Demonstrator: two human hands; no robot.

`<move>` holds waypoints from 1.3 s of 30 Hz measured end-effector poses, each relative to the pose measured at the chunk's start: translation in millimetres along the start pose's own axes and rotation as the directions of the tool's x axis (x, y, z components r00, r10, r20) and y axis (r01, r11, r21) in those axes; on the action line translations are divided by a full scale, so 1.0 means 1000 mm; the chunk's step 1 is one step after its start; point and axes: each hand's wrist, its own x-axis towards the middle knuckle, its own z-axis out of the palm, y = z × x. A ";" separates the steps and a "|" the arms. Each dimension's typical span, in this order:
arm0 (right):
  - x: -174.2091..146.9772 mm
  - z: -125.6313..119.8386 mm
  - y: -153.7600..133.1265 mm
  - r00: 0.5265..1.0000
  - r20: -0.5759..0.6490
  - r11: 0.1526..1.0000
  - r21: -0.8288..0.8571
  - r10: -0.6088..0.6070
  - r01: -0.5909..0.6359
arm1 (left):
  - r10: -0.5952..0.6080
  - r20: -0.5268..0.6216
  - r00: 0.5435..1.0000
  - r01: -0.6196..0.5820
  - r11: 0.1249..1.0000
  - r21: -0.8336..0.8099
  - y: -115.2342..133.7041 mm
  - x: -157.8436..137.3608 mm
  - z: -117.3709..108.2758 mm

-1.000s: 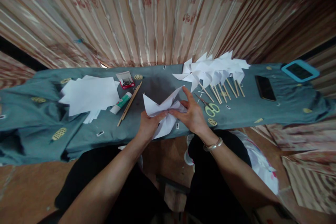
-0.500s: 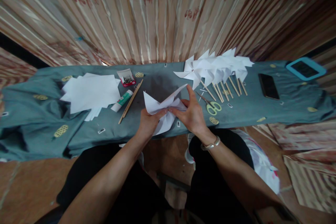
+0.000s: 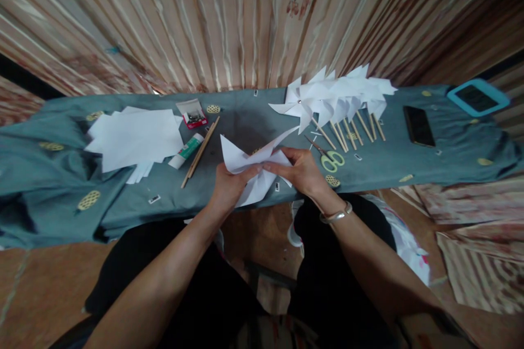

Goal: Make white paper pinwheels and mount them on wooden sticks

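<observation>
Between my two hands is a white paper pinwheel (image 3: 256, 190), its blades fanned out above the table's front edge. My left hand (image 3: 230, 188) grips it from the left, thumb pressed near the centre. From the right, my right hand (image 3: 305, 172) pinches it, thumb also at the middle and fingers curled behind the paper. No stick shows on this pinwheel. Green-handled scissors (image 3: 332, 160) lie to the right of my right hand. Several finished pinwheels (image 3: 335, 98) on wooden sticks lie overlapped behind them.
Left on the cloth-covered table (image 3: 135, 199) lie a stack of white paper (image 3: 141, 139), a glue tube (image 3: 186, 151), wooden sticks (image 3: 200, 152) and a small red box (image 3: 192, 114) of metal pieces. A black phone (image 3: 418, 126) and a blue-framed tablet (image 3: 478, 97) are at the right.
My right hand's fingers have come down from the upper blade and curled in behind the paper. The pinwheel stays in both hands. The whole view has shifted slightly.
</observation>
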 end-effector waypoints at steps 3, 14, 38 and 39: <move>0.001 -0.002 0.000 0.999 0.038 1.000 0.024 0.003 -0.004 | -0.008 0.007 1.000 0.008 1.000 -0.017 0.001 -0.001 0.000; 0.003 0.005 0.003 0.999 0.020 0.999 0.038 -0.031 0.030 | 0.000 0.002 1.000 0.000 0.999 -0.052 0.000 -0.001 -0.004; 0.003 0.004 -0.001 0.981 0.073 0.975 -0.119 -0.179 0.187 | 0.012 0.012 1.000 -0.013 0.997 0.070 0.005 -0.001 -0.010; 0.003 0.004 -0.001 0.982 0.072 0.975 -0.122 -0.176 0.183 | 0.013 0.007 1.000 -0.013 0.997 0.071 0.006 -0.001 -0.010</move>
